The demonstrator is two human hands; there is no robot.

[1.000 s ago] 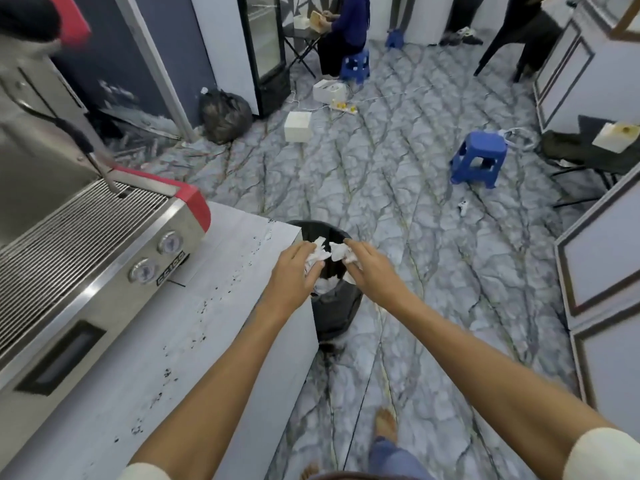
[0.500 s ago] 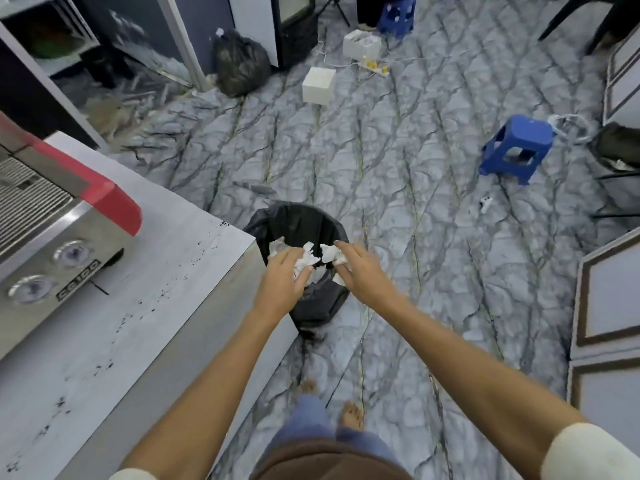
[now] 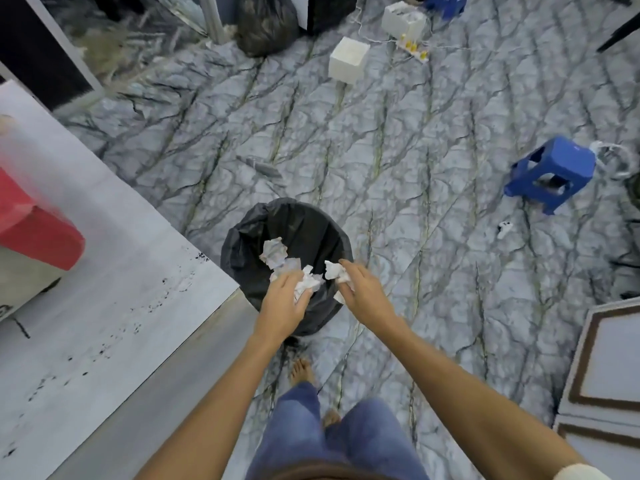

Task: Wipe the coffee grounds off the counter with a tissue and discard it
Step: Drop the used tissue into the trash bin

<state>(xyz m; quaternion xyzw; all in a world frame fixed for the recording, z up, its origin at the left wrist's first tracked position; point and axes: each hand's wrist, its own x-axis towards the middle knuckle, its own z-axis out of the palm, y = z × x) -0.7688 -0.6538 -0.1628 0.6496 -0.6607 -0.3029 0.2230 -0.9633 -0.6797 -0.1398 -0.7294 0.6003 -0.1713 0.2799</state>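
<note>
Both hands are hanging over the bin (image 3: 242, 244), a black-bagged one standing on the floor just beside the table (image 3: 104, 289) corner. Left hand (image 3: 282, 299) is pinching a crumpled tissue (image 3: 306, 282) in its fingers (image 3: 294, 277); right hand (image 3: 363, 292) is clenching a second wad (image 3: 334, 271), with a scrap showing under the palm. Whether these are 2 tissues or 1 torn in half, cannot tell. 1 more crumpled tissue in the bin (image 3: 275, 252) is lying against the liner.

Handling: paper looks very light, soft, already crushed, so it is needing only a fingertip pinch anywhere on the wad. Likely to cling to damp fingers or drift on release; loose grounds may shake out, so letting go low inside the rim seems safest.

Dark coffee grounds (image 3: 180, 284) are showing as specks along the table edge and further back, so wiping looks unfinished. Red-trimmed machine (image 3: 38, 233) is sitting at the table's left.
</note>
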